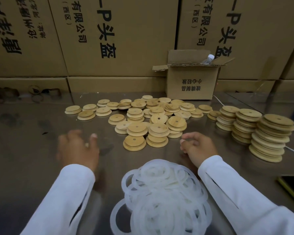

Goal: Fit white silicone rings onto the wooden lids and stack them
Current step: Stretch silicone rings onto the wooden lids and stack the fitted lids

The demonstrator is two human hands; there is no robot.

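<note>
The white silicone rings (161, 192) are lying heaped just behind both grips, the wooden lids (151, 116) just ahead. Your right grip (198, 147) is curling clenched on nothing visible, and your left grip (77, 146) is blurring, so I cannot tell its state. Be stretching one ring evenly round a lid's step, minding the tall stacks (270, 138) outside your right grip; bare desk (32, 133) is lying open beyond your left.

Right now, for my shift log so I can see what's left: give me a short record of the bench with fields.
surface: metal table
loose lids: scattered mid-table, some in low piles
lid stacks: three tall ones, right side
rings: white heap, nearest the person
left hand: blurred, grip unclear
right hand: fingers curled, nothing seen in it
behind: small open box with a bottle
</note>
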